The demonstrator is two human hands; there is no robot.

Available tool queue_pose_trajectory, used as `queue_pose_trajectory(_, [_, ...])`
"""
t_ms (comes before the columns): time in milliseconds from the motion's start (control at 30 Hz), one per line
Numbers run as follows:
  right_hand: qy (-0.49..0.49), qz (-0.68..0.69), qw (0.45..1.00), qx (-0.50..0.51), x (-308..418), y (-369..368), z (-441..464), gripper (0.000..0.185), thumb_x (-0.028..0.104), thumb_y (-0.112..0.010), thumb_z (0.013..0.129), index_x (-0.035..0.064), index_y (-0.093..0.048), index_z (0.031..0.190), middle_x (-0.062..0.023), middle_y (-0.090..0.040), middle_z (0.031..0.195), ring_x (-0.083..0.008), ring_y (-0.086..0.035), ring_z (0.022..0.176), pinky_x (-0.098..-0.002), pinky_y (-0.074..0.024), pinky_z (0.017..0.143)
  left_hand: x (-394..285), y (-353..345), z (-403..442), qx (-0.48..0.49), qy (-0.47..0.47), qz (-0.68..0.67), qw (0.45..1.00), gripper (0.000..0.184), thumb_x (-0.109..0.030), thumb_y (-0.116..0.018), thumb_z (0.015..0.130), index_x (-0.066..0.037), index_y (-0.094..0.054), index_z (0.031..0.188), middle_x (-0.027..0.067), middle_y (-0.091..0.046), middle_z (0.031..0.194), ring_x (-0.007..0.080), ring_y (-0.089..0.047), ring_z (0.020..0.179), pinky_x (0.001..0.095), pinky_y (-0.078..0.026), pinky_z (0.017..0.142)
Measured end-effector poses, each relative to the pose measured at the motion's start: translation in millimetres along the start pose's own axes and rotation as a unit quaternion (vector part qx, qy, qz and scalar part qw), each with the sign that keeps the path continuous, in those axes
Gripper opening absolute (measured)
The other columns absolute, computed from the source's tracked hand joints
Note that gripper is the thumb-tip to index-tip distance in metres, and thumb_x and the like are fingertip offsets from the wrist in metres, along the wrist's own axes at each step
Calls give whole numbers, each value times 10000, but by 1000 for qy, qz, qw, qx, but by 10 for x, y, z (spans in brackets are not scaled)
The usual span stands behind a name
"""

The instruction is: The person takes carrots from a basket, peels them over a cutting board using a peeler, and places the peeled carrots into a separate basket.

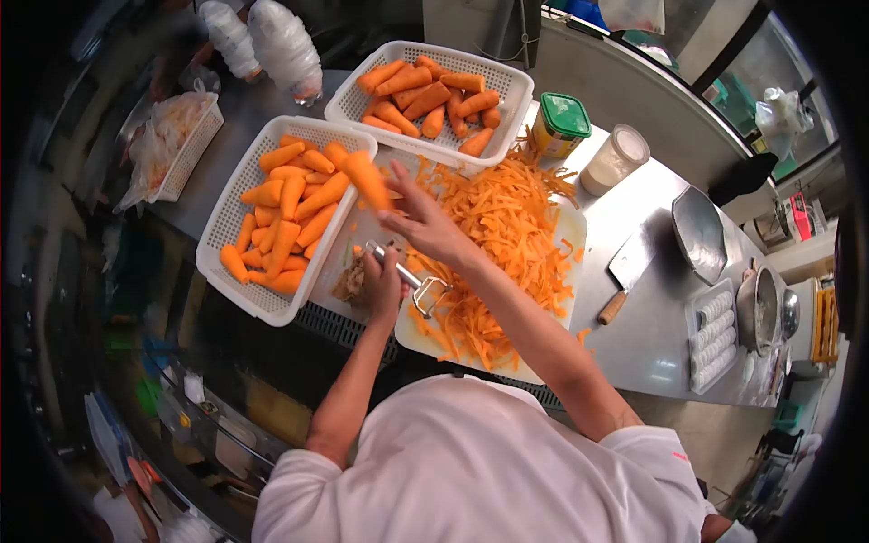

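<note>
My left hand (385,285) is closed around the handle of a metal Y-shaped peeler (418,280), whose head points right over the carrot peelings. Above it, my right hand (425,222) has a carrot (366,179) at its fingertips, blurred by motion, beside the rim of the left basket. Long orange peelings (507,226) lie heaped on a white cutting board (563,299) under my right forearm. On my left, a white basket (217,244) holds bright, smooth carrots (288,199). Behind it, another white basket (518,86) contains duller orange carrots (425,95).
A green-lidded tub (561,122) and a clear jar (615,161) stand behind the peelings. To the right lie a cleaver (631,267), a dark tray (699,233) and an egg tray (713,337). A basket with a plastic bag (172,136) sits at far left.
</note>
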State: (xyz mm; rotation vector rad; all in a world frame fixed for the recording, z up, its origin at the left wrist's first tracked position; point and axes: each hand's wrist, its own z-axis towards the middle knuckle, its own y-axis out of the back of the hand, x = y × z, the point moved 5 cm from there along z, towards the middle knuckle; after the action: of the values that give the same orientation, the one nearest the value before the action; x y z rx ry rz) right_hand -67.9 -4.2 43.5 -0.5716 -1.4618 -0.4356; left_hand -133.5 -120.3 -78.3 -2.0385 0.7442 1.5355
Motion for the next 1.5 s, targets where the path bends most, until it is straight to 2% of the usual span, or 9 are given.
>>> queue_pose_trajectory(100, [97, 70, 992, 34, 6, 32, 312, 666, 53, -633, 912, 112, -345, 1509, -148, -414, 1479, -252, -565, 1193, -340, -528, 951, 88, 233, -65, 23, 41, -68, 997, 207, -250, -524, 999, -74, -442, 929, 81, -604, 680, 131, -584, 492, 275, -506, 427])
queue_pose_trajectory(167, [123, -166, 978, -26, -10, 383, 611, 600, -31, -617, 861, 110, -479, 1428, -138, -524, 1402, -253, -596, 1179, -335, -554, 885, 114, 337, -169, 36, 80, -102, 991, 177, -224, -525, 990, -71, -457, 932, 124, -659, 733, 152, -627, 530, 287, -544, 462])
queue_pose_trajectory(367, [39, -696, 706, 127, -740, 1802, 1939, 517, -81, -592, 701, 98, -677, 1178, -125, -679, 1109, -352, -640, 1044, -433, -531, 881, 126, 423, -482, 107, 137, -229, 958, 78, -111, -520, 969, -44, -505, 931, 247, -689, 975, 252, -702, 679, 382, -621, 625])
queue_pose_trajectory(633, [55, -752, 635, 171, -1034, 2060, 1895, 444, 149, -714, 759, 159, -626, 1194, -96, -648, 1143, -321, -617, 1082, -419, -525, 872, 160, 606, -525, 162, 95, -7, 982, 145, -1, -656, 860, 6, -592, 989, 141, -662, 894, 159, -683, 712, 287, -598, 599])
queue_pose_trajectory(800, [21, -293, 952, -89, -235, 2119, 1626, 567, 373, -761, 834, 66, -551, 1262, -149, -638, 1136, -228, -660, 1002, -376, -524, 864, -38, 353, -646, 287, -45, 356, 888, 342, -114, -716, 838, -47, -579, 1143, 133, -691, 886, 216, -688, 723, 342, -520, 611])
queue_pose_trajectory(867, [49, -145, 981, -122, 87, 2117, 1274, 578, 402, -745, 854, 57, -538, 1269, -130, -640, 1090, -207, -653, 978, -353, -523, 855, -174, 260, -652, 301, -62, 409, 859, 396, -173, -716, 842, -106, -559, 1200, 158, -691, 836, 335, -676, 731, 395, -509, 656])
queue_pose_trajectory(1100, [-43, 315, 926, -206, -141, 2036, -191, 628, 673, -475, 927, 83, -598, 1102, -69, -650, 860, -177, -638, 699, -309, -527, 553, -1216, -440, -473, 224, -179, 294, 912, 346, -155, -593, 945, -33, -508, 1258, 209, -666, 845, 366, -680, 775, 405, -503, 661])
queue_pose_trajectory(1333, [14, 402, 847, -346, -457, 1754, -718, 524, 588, -484, 971, 77, -581, 1040, -56, -617, 789, -183, -613, 663, -310, -523, 561, -1361, -1777, -665, 204, -386, 241, 867, 290, -86, -569, 935, 29, -558, 1201, 273, -645, 871, 445, -644, 821, 471, -499, 663])
queue_pose_trajectory(1500, [66, 374, 820, -430, -415, 2102, -987, 524, 577, -473, 979, 66, -555, 1058, -79, -606, 854, -185, -615, 733, -339, -541, 621, -1094, -1409, -1352, 264, -343, 304, 849, 307, -65, -597, 919, 26, -588, 1212, 262, -660, 897, 426, -657, 803, 423, -512, 674])
